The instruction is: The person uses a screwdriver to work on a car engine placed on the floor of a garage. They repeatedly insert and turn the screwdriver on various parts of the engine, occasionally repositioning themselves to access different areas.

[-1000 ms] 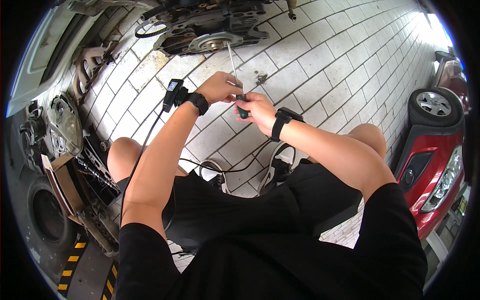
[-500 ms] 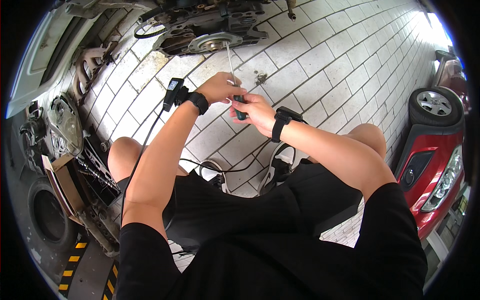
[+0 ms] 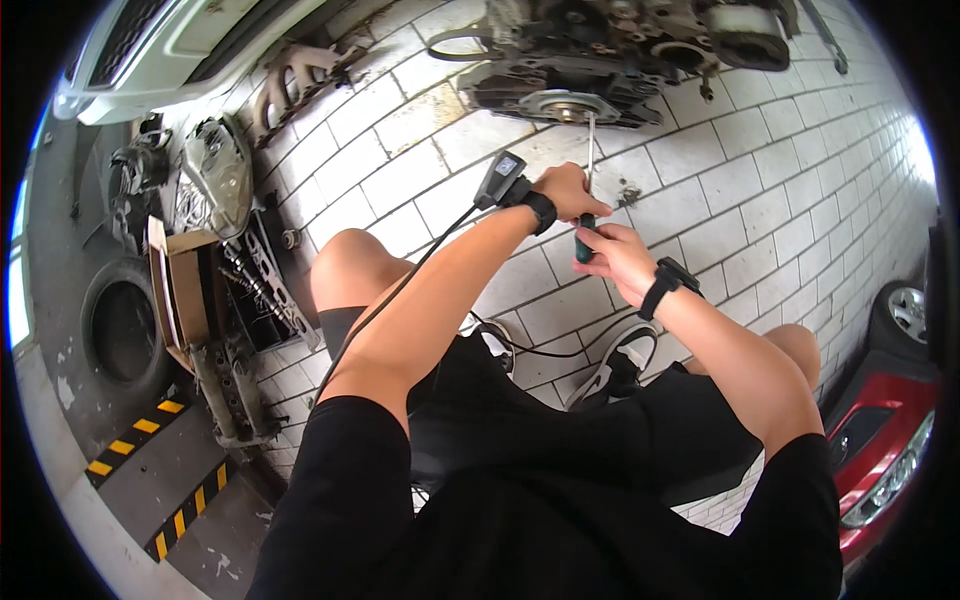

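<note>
Green-handled metal screwdriver (image 3: 584, 249) — partly hidden by the gripping left hand (image 3: 566, 193) and right hand (image 3: 624, 262) — reaches the dark metal engine (image 3: 540, 82); brown curved manifold (image 3: 272, 96) lies leftward.

Black clothing (image 3: 570, 500) and 2 black wristbands (image 3: 541, 211) are worn.

Upper left of the frame: on my remote feed, a pale vehicle body (image 3: 180, 48), with a brownish branched pipe (image 3: 275, 97) on the white tiled floor (image 3: 400, 165). Left: I distinguish a clear-fronted lamp unit (image 3: 222, 172), a cardboard box (image 3: 193, 285) and a dark tyre (image 3: 91, 325). Lower left: yellow-and-black striped bands (image 3: 190, 510). Lower right: a red car (image 3: 868, 475), partly cropped from my view, below a silver-spoked wheel (image 3: 908, 312).
</note>
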`<state>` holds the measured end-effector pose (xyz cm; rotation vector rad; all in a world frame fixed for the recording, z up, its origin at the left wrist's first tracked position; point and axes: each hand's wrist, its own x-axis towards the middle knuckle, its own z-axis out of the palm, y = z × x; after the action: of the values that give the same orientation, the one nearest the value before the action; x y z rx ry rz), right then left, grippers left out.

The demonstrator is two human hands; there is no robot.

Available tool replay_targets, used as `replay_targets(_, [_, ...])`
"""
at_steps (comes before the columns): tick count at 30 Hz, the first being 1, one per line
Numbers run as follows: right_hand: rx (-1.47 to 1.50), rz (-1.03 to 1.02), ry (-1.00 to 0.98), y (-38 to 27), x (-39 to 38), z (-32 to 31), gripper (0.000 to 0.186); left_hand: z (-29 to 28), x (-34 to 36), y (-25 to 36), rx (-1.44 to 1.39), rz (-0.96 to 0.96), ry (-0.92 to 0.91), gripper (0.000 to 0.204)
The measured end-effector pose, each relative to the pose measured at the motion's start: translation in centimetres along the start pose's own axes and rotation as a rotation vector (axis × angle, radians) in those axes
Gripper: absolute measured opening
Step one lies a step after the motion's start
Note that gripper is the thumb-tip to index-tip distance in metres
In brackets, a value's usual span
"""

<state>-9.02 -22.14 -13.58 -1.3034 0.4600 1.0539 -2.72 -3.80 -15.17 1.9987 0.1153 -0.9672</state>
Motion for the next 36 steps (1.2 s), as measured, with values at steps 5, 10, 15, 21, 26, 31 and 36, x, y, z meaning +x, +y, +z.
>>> replay_targets(5, [0.191,0.012,-0.066,0.1,-0.3,0.2,0.026,-0.7,1.0,-1.9,-0.247,-0.010,-0.253,0.038])
replay_targets(10, [0.167,-0.007,-0.042,0.0,-0.3,1.3,0.028,-1.8,-0.3,-1.2,-0.095,0.015,-0.152,0.047])
replay_targets(15, [0.115,-0.103,-0.047,0.1,0.5,0.7,0.032,-0.9,1.4,-1.7,-0.027,0.068,-0.140,0.047])
replay_targets(21, [0.079,-0.067,0.017,2.2,4.1,1.4,0.026,-2.0,0.4,-2.9,-0.279,0.042,-0.193,0.030])
replay_targets(26, [-0.060,-0.027,0.169,1.6,3.6,1.0,0.032,-0.5,0.4,-1.5,-0.208,-0.005,-0.091,0.024])
replay_targets(31, [-0.142,-0.038,0.275,0.9,2.4,1.8,0.037,-0.5,0.3,-1.3,-0.130,-0.045,-0.051,0.027])
replay_targets(36, [0.061,-0.050,0.122,2.4,4.2,1.7,0.019,-1.6,-0.9,0.9,-0.375,-0.087,-0.255,0.027])
